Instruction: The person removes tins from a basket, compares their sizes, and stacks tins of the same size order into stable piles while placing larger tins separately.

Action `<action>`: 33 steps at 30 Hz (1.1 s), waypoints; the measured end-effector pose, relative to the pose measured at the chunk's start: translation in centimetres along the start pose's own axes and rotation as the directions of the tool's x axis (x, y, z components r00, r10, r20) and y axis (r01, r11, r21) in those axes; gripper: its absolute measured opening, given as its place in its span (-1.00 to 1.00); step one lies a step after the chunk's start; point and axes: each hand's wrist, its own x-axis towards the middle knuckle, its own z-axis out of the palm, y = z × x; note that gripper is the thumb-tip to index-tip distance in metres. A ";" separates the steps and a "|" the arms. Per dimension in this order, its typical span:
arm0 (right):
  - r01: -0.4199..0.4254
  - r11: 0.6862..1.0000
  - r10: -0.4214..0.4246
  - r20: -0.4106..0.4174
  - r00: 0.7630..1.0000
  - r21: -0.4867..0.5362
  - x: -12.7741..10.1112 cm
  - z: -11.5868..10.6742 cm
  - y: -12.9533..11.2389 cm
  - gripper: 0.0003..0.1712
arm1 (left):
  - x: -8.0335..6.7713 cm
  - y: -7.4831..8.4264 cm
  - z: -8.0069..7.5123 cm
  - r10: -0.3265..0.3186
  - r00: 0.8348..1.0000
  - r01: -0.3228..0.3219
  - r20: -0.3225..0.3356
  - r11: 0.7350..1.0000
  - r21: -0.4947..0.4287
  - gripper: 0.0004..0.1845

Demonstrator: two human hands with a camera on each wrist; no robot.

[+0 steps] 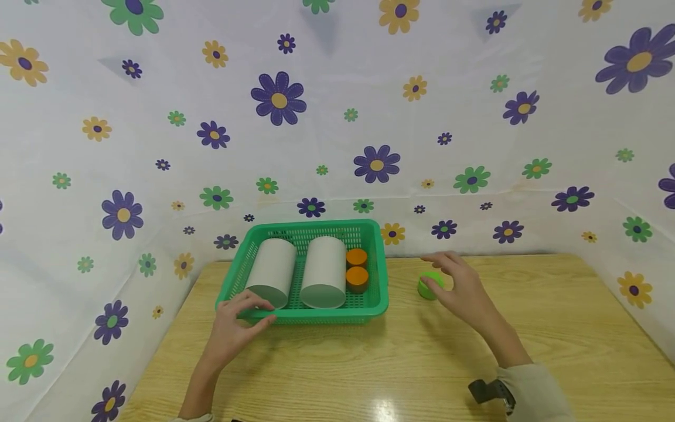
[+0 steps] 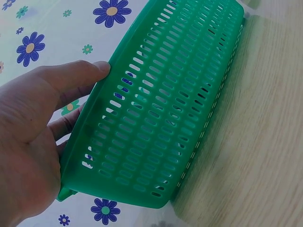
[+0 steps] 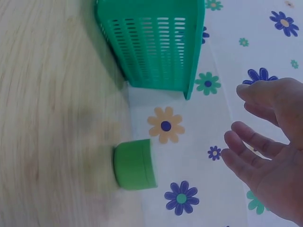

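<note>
A green slotted basket stands on the wooden table and holds two white cylinders lying side by side. Beside them at its right end are two small orange pots. My left hand pinches the basket's front left rim, thumb on the outer wall and fingers over the edge. The left wrist view shows that hand against the basket. To the basket's right, my right hand hovers with spread fingers over a small green pot. In the right wrist view this hand is apart from the pot.
A flower-printed white cloth walls the table at the back and both sides. Bare wood lies in front of the basket and to the right of the green pot. The basket stands close to the back cloth.
</note>
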 end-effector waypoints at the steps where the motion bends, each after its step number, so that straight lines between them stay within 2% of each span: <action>1: 0.004 1.000 -0.004 -0.004 1.000 0.003 0.1 0.0 -0.3 -0.55 | 0.0 0.0 0.0 0.001 1.000 -0.001 0.001 1.000 -0.001 -0.80; 9: 0.014 0.999 -0.013 -0.014 1.000 0.050 0.7 0.4 -2.1 -0.59 | 0.0 -0.1 0.1 -0.001 1.000 0.001 -0.002 1.000 -0.004 -0.79; 24: 0.043 0.987 -0.036 -0.048 0.998 0.156 1.5 2.8 -4.1 -0.60 | 0.0 -0.1 0.1 -0.013 1.000 0.013 0.003 1.000 -0.006 -0.76; 33: 0.066 0.978 -0.069 0.012 0.998 0.196 2.4 4.8 -4.6 -0.60 | 0.0 0.0 0.2 0.021 1.000 -0.021 -0.007 1.000 0.001 -0.76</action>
